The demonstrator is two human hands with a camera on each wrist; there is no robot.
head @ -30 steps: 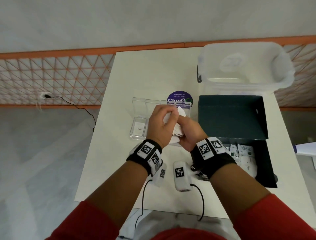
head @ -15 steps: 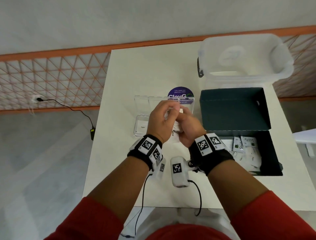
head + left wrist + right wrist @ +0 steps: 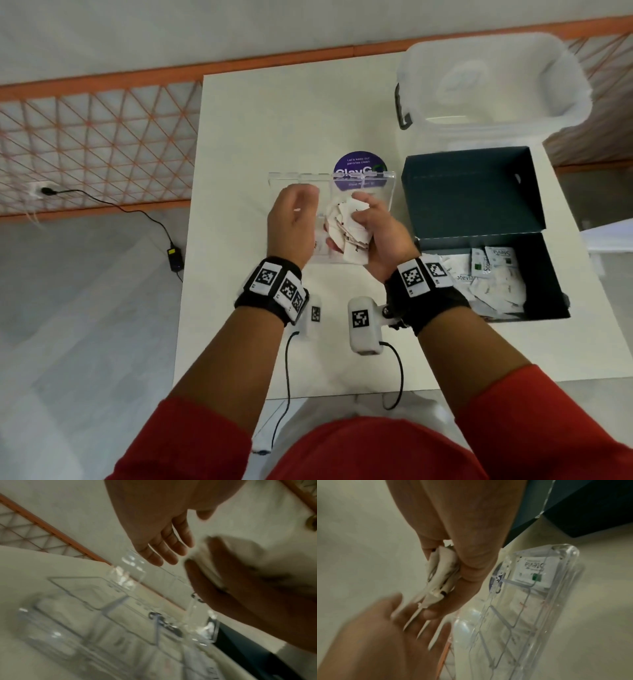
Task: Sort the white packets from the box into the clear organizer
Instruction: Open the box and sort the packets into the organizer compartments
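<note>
My right hand (image 3: 369,221) grips a fanned stack of white packets (image 3: 346,228) above the clear organizer (image 3: 388,192), which lies at mid-table. My left hand (image 3: 299,205) hovers just left of the stack with its fingers relaxed, holding nothing. In the right wrist view the packets (image 3: 441,574) are pinched between thumb and fingers, their edges near the left palm (image 3: 376,635). One Stevia packet (image 3: 534,570) lies in an end compartment of the organizer (image 3: 513,615). The dark box (image 3: 544,274) to the right holds several more packets (image 3: 493,281).
The box's open lid (image 3: 469,192) stands beside the organizer. A large translucent bin (image 3: 493,78) sits at the back right corner. A purple round sticker (image 3: 359,164) lies behind the organizer. Cables (image 3: 397,373) hang over the near table edge.
Both hands were closed together on the stack earlier. Now my left hand has let go and moved left, open, while my right hand keeps the packets.
</note>
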